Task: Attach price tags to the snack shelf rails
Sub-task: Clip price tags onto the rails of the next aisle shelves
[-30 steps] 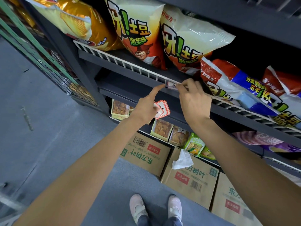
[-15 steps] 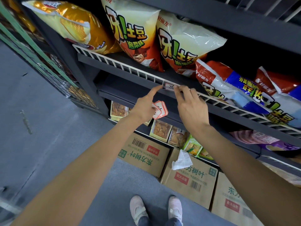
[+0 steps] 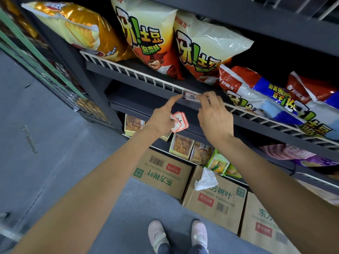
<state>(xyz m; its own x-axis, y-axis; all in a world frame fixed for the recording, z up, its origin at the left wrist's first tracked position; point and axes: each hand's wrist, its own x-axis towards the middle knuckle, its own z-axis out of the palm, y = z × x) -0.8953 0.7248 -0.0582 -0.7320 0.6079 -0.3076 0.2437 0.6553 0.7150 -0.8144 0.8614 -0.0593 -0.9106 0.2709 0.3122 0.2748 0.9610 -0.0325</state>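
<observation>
Price tag sits on the white wire shelf rail, below the chip bags. Left hand: index finger straight, its tip on the tag's left edge; the other fingers curl round a spare stack of red-bordered tags. Right hand: fingertips pinch the tag's right end.

Risks as I judge them: uneven pressure could seat the tag crooked or pop one end off the wire. The spare stack looks loosely trapped; pressing harder with that index finger may let it fan and drop onto the cardboard boxes.
</observation>
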